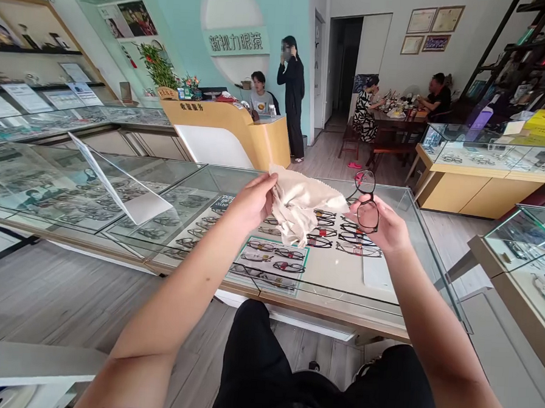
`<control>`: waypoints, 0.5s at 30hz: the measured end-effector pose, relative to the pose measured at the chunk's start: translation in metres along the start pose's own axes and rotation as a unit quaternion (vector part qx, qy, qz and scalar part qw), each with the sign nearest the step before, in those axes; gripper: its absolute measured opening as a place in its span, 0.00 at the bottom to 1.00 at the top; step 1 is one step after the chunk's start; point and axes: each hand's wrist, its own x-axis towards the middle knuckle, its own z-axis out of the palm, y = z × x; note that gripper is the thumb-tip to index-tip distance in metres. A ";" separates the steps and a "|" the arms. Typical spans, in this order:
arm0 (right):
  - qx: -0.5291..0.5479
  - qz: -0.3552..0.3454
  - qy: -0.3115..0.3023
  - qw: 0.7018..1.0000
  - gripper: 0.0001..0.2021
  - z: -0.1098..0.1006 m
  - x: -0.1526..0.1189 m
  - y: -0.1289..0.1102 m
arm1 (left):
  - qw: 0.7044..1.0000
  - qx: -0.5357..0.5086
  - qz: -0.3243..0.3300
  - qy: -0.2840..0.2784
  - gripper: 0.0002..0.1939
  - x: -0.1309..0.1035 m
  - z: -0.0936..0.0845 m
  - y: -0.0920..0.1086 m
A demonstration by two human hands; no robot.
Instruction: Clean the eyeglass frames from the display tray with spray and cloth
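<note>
Over the glass display case (332,280), my left hand (253,202) pinches a crumpled beige cloth (300,202) by its left end. The cloth hangs down and spreads right toward my other hand. My right hand (387,223) grips a pair of black round-rimmed glasses (368,215), with the lenses one above the other. The cloth's right tip comes close to the fingers of my right hand; whether it touches them I cannot tell. Rows of glasses (321,231) lie inside the case below both hands.
A white folded sign (147,206) stands on the case at the left. Another glass case (530,254) is at the right. Beyond is a wooden counter (271,143) with a seated person and a standing person; two more people sit at a table behind.
</note>
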 end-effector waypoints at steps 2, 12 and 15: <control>0.025 -0.007 -0.025 0.999 0.18 0.001 -0.003 -0.002 | 0.997 -0.040 -0.055 -0.020 0.10 0.002 0.007 -0.011; -0.034 -0.011 -0.028 0.999 0.21 0.002 -0.005 -0.004 | 0.984 -0.031 -0.100 -0.147 0.22 -0.002 0.028 -0.055; -0.039 -0.027 -0.010 0.999 0.22 0.000 -0.003 -0.008 | 0.994 0.042 -0.026 -0.097 0.29 0.001 0.022 -0.064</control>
